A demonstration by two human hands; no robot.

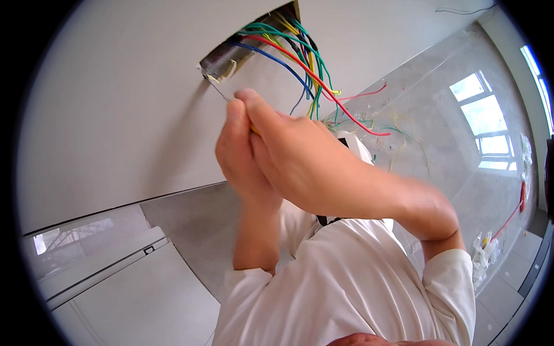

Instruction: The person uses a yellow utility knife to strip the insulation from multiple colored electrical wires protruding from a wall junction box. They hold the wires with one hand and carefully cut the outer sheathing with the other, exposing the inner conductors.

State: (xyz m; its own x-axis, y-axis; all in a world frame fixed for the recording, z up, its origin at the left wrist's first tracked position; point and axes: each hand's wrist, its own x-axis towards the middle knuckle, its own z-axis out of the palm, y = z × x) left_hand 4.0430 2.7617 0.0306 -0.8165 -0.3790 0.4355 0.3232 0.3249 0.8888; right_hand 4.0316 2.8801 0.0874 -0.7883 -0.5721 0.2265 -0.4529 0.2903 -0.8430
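Both my hands are closed together just below a rectangular opening (216,60) in the white wall panel. My left hand (234,153) and my right hand (297,153) overlap around what looks like a screwdriver (219,92). Its thin metal shaft points up to the lower left corner of the opening. A bit of yellow shows between the fingers; the rest of the handle is hidden. Out of the opening hangs a bundle of green, yellow and blue wires (285,55). One thick red wire (314,75) curves down to the right, above my right wrist.
Cut wire pieces (398,124) lie scattered on the glossy grey floor (444,138) at right. Clear plastic bags (485,254) and a red wire coil (523,196) are by the far right wall. A white box-like panel (138,294) stands at lower left.
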